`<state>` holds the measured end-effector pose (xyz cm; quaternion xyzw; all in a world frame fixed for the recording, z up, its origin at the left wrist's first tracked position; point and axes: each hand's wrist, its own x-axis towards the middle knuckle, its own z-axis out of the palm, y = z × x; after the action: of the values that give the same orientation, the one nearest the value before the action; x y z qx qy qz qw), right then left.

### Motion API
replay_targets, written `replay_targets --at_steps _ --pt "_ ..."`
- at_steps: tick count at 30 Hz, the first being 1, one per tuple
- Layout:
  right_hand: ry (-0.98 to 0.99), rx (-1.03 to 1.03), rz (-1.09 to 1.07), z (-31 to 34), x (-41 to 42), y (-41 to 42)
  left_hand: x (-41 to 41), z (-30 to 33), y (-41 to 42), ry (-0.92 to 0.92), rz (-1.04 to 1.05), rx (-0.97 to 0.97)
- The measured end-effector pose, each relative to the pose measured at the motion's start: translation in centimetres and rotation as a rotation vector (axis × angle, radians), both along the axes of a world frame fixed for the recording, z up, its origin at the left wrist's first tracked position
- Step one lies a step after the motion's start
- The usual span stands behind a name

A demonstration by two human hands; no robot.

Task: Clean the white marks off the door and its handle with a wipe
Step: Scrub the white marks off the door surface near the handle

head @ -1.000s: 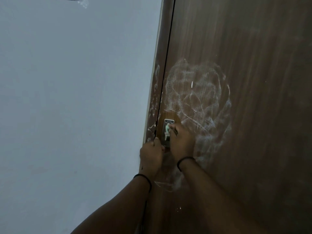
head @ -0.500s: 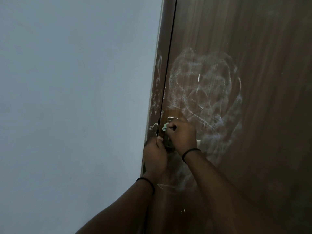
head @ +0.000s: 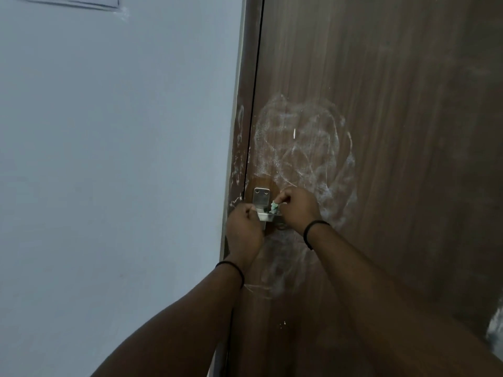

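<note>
A dark brown wooden door (head: 394, 131) fills the right half of the head view. White smeared marks (head: 307, 148) swirl across it above the metal handle plate (head: 260, 198). My right hand (head: 298, 208) pinches a small crumpled green-white wipe (head: 274, 207) against the handle (head: 268, 216). My left hand (head: 243, 229) is closed in a fist on the handle's left end. More white smears run down the door frame (head: 239, 148) and below the hands.
A pale blue-grey wall (head: 109, 159) takes up the left half. A dark gap (head: 254, 104) separates frame and door. Another white patch (head: 495, 330) shows at the lower right edge of the door.
My right hand has shifted from the plate's top left to the right side of the handle with the wipe. The plate now shows. The left hand stays on the handle.
</note>
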<state>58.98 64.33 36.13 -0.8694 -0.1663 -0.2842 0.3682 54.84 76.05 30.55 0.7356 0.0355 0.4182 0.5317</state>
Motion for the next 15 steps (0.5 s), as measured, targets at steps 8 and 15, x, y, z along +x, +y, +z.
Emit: replay_targets --at_steps 8,15 --pt "0.207 0.542 0.356 -1.6 -1.6 0.7 0.5 0.5 -1.2 0.021 -0.183 -0.209" --pt "0.148 0.504 0.345 -0.7 -4.9 -0.5 -2.3 2.3 -0.8 -0.071 -0.226 -0.141"
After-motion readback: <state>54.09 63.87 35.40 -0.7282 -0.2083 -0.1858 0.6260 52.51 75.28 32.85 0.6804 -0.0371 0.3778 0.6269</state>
